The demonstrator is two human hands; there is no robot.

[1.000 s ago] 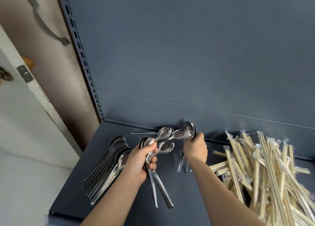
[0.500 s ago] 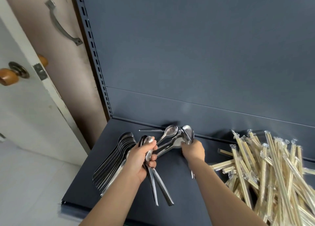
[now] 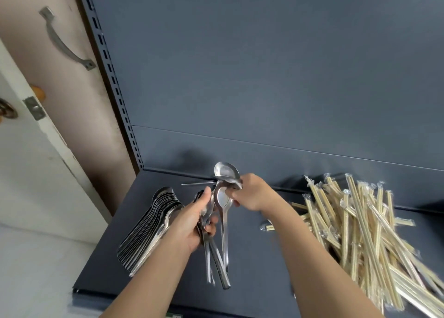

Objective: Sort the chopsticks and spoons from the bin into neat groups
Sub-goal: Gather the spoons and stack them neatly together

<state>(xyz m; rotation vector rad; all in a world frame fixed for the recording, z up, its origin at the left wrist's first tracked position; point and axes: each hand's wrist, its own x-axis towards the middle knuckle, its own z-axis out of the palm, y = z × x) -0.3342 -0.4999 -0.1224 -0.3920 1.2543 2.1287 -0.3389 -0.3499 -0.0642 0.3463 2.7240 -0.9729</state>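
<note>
My left hand (image 3: pixel 193 219) grips a small bundle of steel spoons (image 3: pixel 215 265) above the dark shelf (image 3: pixel 254 265), handles pointing down toward me. My right hand (image 3: pixel 252 194) holds more spoons (image 3: pixel 224 173) by their bowls, right beside the left hand's bundle, with one handle hanging down alongside it. A neat stacked row of spoons (image 3: pixel 149 231) lies on the shelf to the left. A loose heap of plastic-wrapped chopsticks (image 3: pixel 370 226) covers the right side.
The shelf's grey back panel (image 3: pixel 264 77) rises directly behind the hands. A thin metal rod (image 3: pixel 197 184) lies near the back edge. One short wrapped piece (image 3: pixel 266 227) sits apart from the heap. A door (image 3: pixel 28 173) and slotted upright (image 3: pixel 113 82) stand left.
My right hand has lifted its spoons off the shelf and swung them leftward against the bundle in my left hand. The view has shifted slightly.
</note>
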